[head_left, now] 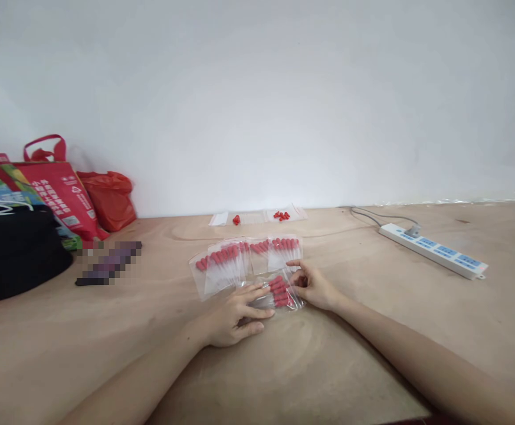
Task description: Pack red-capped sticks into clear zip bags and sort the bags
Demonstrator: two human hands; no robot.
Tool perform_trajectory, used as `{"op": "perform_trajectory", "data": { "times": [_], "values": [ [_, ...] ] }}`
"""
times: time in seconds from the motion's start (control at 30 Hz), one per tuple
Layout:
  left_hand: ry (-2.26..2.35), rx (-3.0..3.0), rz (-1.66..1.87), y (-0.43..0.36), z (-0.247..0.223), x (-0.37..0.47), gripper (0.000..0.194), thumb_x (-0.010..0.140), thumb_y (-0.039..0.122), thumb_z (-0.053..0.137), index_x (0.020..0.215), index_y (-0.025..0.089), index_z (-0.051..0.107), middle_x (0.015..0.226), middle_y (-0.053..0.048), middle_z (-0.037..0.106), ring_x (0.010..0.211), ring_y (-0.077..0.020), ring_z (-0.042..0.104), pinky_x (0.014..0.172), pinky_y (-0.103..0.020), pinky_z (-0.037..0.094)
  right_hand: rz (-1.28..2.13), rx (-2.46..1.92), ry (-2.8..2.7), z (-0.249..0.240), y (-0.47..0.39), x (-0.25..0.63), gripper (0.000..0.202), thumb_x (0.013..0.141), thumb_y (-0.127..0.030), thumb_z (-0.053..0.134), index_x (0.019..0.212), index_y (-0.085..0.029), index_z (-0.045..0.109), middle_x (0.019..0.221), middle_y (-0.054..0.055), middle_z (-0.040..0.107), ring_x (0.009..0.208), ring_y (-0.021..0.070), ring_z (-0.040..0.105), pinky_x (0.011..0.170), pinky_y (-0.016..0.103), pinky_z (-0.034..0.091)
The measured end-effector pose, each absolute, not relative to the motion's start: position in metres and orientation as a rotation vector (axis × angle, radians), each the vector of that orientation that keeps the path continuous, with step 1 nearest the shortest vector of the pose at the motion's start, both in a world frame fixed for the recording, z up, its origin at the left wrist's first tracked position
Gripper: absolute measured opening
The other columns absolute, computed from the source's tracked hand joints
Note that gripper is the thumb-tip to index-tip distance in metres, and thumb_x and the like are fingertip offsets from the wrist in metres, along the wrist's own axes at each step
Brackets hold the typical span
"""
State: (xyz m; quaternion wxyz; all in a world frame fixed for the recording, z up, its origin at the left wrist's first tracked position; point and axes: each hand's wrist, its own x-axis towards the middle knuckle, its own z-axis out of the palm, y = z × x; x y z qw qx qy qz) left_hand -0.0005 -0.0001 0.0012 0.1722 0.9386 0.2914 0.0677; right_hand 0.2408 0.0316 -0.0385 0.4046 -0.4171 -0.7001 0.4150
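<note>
A clear plastic bag (280, 291) with several small red pieces lies flat on the table between my hands. My left hand (239, 313) rests on its left end, fingers stretched out and apart. At the right end, my right hand (312, 286) has its thumb and forefinger bent at the bag's edge; whether they pinch the plastic is unclear. Just beyond lie more clear bags of red pieces, one overlapping group (224, 265) on the left and another group (275, 251) on the right. What the red pieces are, I cannot make out.
Near the wall lie loose red pieces (281, 216) and a small white packet (219, 219). A white power strip (434, 251) with a plugged cable is on the right. Red shopping bags (62, 192), a black cloth item (16, 251) and a blurred dark object (111, 262) occupy the left.
</note>
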Motion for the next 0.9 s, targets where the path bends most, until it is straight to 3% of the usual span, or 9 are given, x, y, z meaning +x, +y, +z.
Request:
{"op": "perform_trajectory", "data": {
  "times": [0.27,0.47,0.67,0.77,0.9],
  "values": [
    [0.843,2.684,0.195,0.0,-0.001,-0.002,0.033,0.082,0.034,0.046,0.115,0.038,0.048,0.139,0.001,0.024,0.127,-0.0245,0.022,0.102,-0.048,0.021,1.099,-1.044,-1.748,-0.04,0.03,0.238,0.051,0.066,-0.022,0.057,0.113,-0.016,0.039,0.061,-0.005,0.057,0.053,0.0081,0.049,0.054,0.022,0.039],
    [0.827,2.74,0.191,0.0,-0.001,-0.003,0.031,0.083,0.034,0.045,0.114,0.037,0.049,0.139,0.002,0.024,0.127,-0.0239,0.022,0.101,-0.047,0.023,0.987,-1.053,-1.803,-0.041,0.038,0.245,0.04,0.072,-0.027,0.051,0.109,-0.016,0.045,0.063,-0.004,0.054,0.053,0.0087,0.047,0.053,0.022,0.038],
    [0.842,2.791,0.395,0.0,-0.002,-0.001,0.054,0.081,0.034,0.047,0.131,0.026,0.027,0.135,-0.005,0.033,0.126,-0.0217,0.025,0.101,-0.044,0.026,0.623,-1.32,-1.742,-0.038,0.053,0.255,0.026,0.077,-0.036,0.045,0.087,-0.016,0.058,0.068,0.001,0.056,0.056,0.0104,0.046,0.053,0.024,0.037],
    [1.021,2.817,0.531,0.011,-0.003,0.001,0.046,0.084,0.032,0.042,0.128,0.023,0.033,0.132,-0.007,0.038,0.125,-0.0226,0.028,0.101,-0.047,0.025,0.608,-1.404,-1.833,-0.032,0.056,0.25,0.025,0.072,-0.038,0.053,0.082,-0.016,0.061,0.077,0.003,0.06,0.063,0.0118,0.05,0.057,0.024,0.039],
    [1.358,2.801,0.504,0.04,-0.008,-0.003,0.038,0.083,0.034,0.043,0.12,0.024,0.044,0.13,-0.008,0.04,0.123,-0.0259,0.03,0.1,-0.053,0.021,0.736,-1.51,-1.863,-0.026,0.058,0.24,0.02,0.067,-0.032,0.061,0.077,-0.015,0.06,0.066,0.001,0.059,0.058,0.0112,0.051,0.055,0.023,0.038]
  ]
}}
